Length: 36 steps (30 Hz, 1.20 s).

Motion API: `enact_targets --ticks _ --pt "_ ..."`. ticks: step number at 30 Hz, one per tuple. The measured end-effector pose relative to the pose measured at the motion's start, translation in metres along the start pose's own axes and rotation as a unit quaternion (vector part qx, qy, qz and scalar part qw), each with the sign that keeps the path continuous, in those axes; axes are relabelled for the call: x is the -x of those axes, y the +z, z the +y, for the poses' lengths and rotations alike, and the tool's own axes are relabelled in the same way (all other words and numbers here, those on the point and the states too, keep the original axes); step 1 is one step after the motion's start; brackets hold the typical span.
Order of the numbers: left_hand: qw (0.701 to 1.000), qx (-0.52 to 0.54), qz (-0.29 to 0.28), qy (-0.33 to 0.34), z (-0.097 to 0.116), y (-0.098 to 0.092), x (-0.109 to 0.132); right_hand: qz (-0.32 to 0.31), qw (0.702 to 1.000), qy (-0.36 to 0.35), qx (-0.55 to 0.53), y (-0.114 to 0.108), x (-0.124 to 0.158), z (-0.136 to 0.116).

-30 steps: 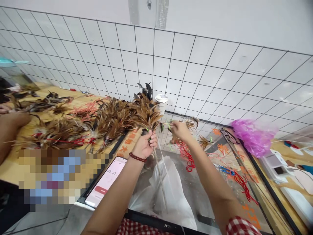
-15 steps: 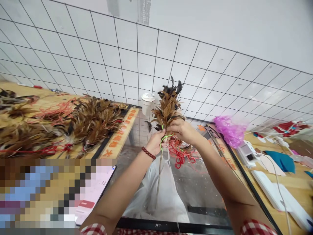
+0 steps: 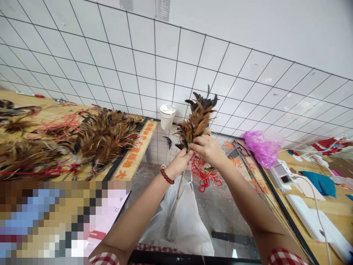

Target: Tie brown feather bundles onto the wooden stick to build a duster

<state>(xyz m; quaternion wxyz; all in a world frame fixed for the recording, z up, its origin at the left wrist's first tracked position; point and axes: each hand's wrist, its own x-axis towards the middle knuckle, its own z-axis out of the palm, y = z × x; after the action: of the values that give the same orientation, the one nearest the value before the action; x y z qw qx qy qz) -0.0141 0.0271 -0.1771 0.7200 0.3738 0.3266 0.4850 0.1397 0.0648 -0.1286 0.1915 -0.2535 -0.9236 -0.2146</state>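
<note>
A brown and black feather duster [image 3: 198,119] on a thin stick stands upright in front of me. My left hand [image 3: 179,162] is closed around the stick just below the feathers; a red bead bracelet sits on that wrist. My right hand [image 3: 207,148] is closed on the base of the feathers, fingers pinched where a green cord [image 3: 188,145] wraps the stick. Both hands touch each other there. A tangle of red cords [image 3: 205,176] lies on the glass table [image 3: 220,217] just beneath my hands.
Heaps of brown feathers [image 3: 104,134] with red cords cover the wooden table at left. A white cup [image 3: 167,116] stands by the tiled wall. A pink plastic bag [image 3: 260,147], glasses [image 3: 241,148], a white device [image 3: 281,173] and a white bag [image 3: 184,221] lie around. A phone [image 3: 107,221] lies at lower left.
My right hand came from reaching over the table to the duster's base and joined the left hand. The loose green cord loop is now drawn in tight. The view swung right.
</note>
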Motion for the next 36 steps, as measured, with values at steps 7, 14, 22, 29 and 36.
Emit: enact_targets --ticks 7,14,22,29,36 --pt "1.000 0.009 0.003 0.005 0.000 0.003 0.001 0.034 0.998 0.028 -0.037 0.002 0.006 -0.005" --pt "1.000 -0.001 0.000 0.023 0.009 -0.001 0.003 0.183 0.804 0.410 -0.390 0.013 0.016 -0.025" --pt "0.976 -0.182 0.068 0.098 -0.003 -0.009 -0.008 -0.091 0.721 0.437 -0.530 -0.001 0.038 -0.053" --pt "0.872 -0.449 0.115 0.158 -0.013 0.000 -0.003 -0.184 0.973 0.139 -0.002 -0.057 0.026 -0.028" --pt "0.739 -0.662 0.037 0.123 -0.023 0.029 0.019 -0.238 0.970 0.035 0.018 -0.052 -0.007 0.000"
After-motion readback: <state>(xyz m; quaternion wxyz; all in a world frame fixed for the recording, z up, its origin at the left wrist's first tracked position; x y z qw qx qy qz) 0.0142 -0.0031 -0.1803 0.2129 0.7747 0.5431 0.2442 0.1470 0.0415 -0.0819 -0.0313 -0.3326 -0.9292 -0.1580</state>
